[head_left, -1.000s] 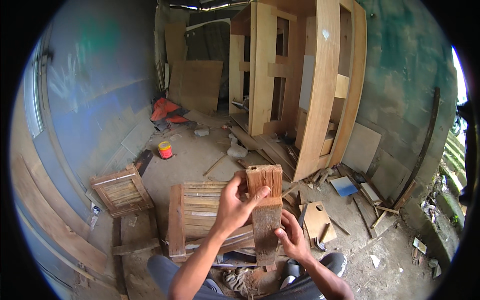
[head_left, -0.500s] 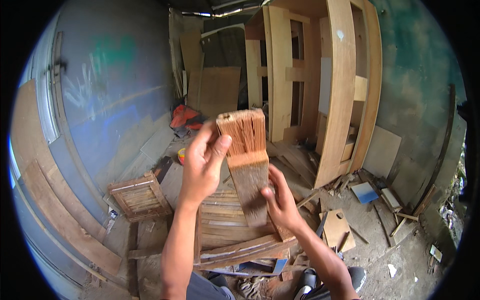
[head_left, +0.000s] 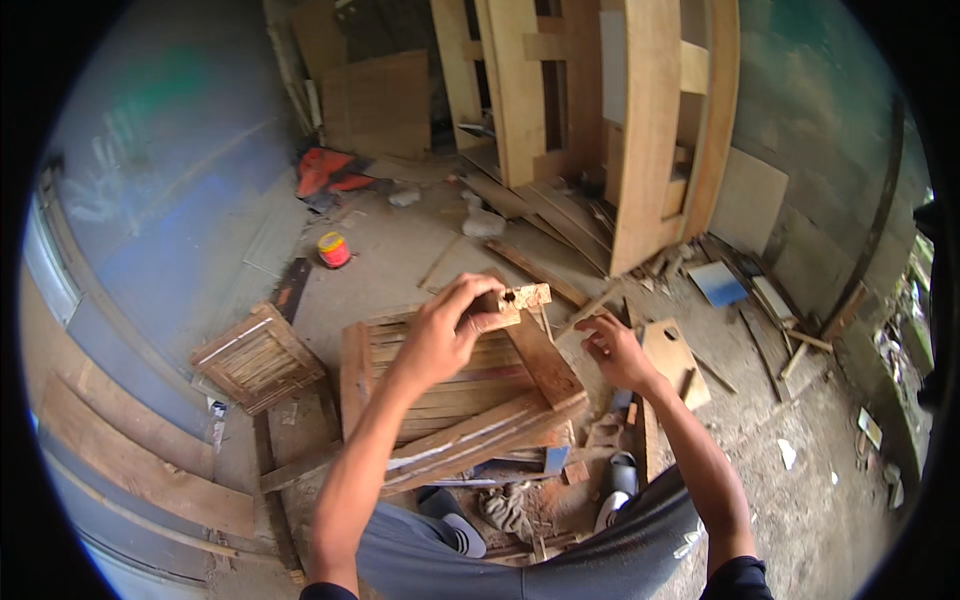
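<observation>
My left hand point(head_left: 440, 335) is closed round a short wooden block point(head_left: 528, 297), its rough end facing up toward me. Most of the block's length is hidden behind that end and my fingers. Off to the right, my right hand point(head_left: 618, 352) is apart from the block, its fingers loosely bent and spread with nothing in them. Below both hands a slatted wooden panel point(head_left: 450, 404) with a thick frame lies in front of my legs, a flat board piece forming its right side.
A smaller slatted frame point(head_left: 262, 355) lies at the left. Beyond are a red tub with a yellow lid point(head_left: 333, 250) and an orange cloth point(head_left: 328, 172). A tall plywood cabinet frame point(head_left: 650, 130) stands behind. Wood scraps and a board with a hole point(head_left: 672, 350) litter the right floor.
My right hand has let go of the wooden block and moved right. The left hand has lowered and turned the block so that its end faces me. My view has tipped downward.
</observation>
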